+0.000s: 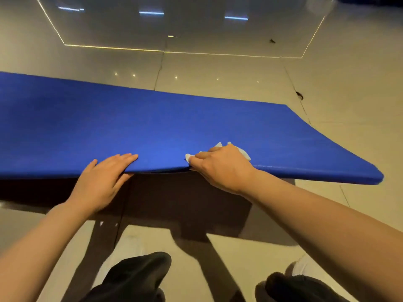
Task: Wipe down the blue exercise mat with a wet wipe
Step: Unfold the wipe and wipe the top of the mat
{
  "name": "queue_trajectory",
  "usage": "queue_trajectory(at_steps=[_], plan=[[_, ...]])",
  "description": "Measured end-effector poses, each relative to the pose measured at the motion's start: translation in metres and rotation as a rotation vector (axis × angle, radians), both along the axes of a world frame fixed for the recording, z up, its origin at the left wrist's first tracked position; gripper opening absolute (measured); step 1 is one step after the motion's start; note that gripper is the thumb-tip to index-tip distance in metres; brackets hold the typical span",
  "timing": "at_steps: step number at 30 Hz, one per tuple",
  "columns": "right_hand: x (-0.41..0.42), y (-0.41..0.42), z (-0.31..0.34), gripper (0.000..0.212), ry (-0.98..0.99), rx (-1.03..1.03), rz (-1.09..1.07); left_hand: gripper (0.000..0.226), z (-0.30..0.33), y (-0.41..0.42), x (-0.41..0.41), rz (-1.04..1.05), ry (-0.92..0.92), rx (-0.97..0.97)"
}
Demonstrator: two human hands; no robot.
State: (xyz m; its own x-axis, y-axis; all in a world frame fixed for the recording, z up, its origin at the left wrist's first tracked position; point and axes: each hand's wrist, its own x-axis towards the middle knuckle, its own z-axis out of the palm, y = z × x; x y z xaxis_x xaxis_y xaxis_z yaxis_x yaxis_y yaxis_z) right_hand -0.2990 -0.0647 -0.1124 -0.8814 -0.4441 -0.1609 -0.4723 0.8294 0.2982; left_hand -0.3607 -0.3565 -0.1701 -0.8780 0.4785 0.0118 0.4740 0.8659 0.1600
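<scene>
Blue mat [152, 123], wet wipe [243, 151] under right hand [220, 168]

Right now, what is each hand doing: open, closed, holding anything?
Left hand: open, fingers flat on the near edge of the blue mat, holding nothing.
Right hand: closed on the white wet wipe, pressing it onto the mat.

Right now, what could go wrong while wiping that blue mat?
The wet wipe is bunched under the right hand at the near edge of the blue mat, so it might slip off the edge. The left hand pins only one spot, so the mat could slide on the glossy floor.
</scene>
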Motion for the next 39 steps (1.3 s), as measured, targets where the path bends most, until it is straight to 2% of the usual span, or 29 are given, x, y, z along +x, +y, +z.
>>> queue_trajectory(at_steps=[4, 6, 9, 10, 12, 15, 18, 20, 22, 24, 27, 28, 29, 31, 33, 36, 39], plan=[[0.02, 0.05, 0.046, 0.041, 0.122, -0.069, -0.086, 0.047, 0.073, 0.047, 0.006, -0.144, 0.021, 0.012], [0.046, 0.089, 0.054, 0.033, 0.206, -0.151, -0.112, 0.048, 0.097, 0.09, 0.015, -0.273, -0.014, -0.133], [0.092, 0.147, 0.062, 0.021, 0.284, -0.116, -0.165, 0.036, 0.114, 0.156, 0.038, -0.564, 0.004, -0.325], [0.105, 0.163, 0.065, 0.021, 0.265, -0.095, -0.177, 0.035, 0.117, 0.173, 0.048, -0.658, 0.0, -0.349], [0.131, 0.191, 0.064, 0.021, 0.153, -0.018, -0.271, 0.046, 0.118, 0.193, 0.066, -0.8, -0.043, -0.424], [0.161, 0.222, 0.042, 0.031, -0.077, 0.149, -0.427, 0.058, 0.113, 0.202, 0.076, -0.879, -0.097, -0.724], [0.175, 0.228, 0.017, 0.021, -0.257, 0.162, -0.556, 0.052, 0.107, 0.211, 0.078, -0.986, -0.012, -0.989], [0.169, 0.222, 0.008, 0.015, -0.339, 0.083, -0.613, 0.048, 0.099, 0.23, 0.087, -1.013, -0.018, -1.0], [0.153, 0.211, 0.004, 0.021, -0.322, -0.139, -0.666, 0.049, 0.084, 0.252, 0.104, -0.982, -0.089, -0.824], [0.135, 0.194, 0.006, 0.022, -0.27, -0.414, -0.701, 0.048, 0.061, 0.267, 0.122, -0.81, -0.302, -0.445], [0.118, 0.169, 0.008, 0.019, -0.261, -0.745, -0.747, 0.04, 0.022, 0.269, 0.156, -0.242, -0.909, 0.406], [0.116, 0.161, 0.008, 0.019, -0.282, -0.85, -0.772, 0.035, 0.011, 0.267, 0.17, -0.034, -1.003, 0.634], [0.116, 0.153, 0.007, 0.019, -0.313, -0.972, -0.813, 0.033, 0.001, 0.264, 0.18, 0.137, -1.017, 0.769], [0.122, 0.14, 0.003, 0.02, -0.409, -1.235, -0.935, 0.038, -0.013, 0.255, 0.188, 0.31, -0.997, 0.86], [0.129, 0.128, -0.004, 0.021, -0.523, -1.399, -1.026, 0.04, -0.019, 0.243, 0.181, 0.317, -1.129, 0.924], [0.136, 0.118, -0.019, 0.027, -0.62, -1.451, -1.089, 0.025, -0.02, 0.226, 0.17, 0.316, -1.387, 1.035], [0.138, 0.117, -0.034, 0.033, -0.671, -1.435, -1.152, 0.007, -0.029, 0.225, 0.168, 0.412, -1.376, 1.013]])
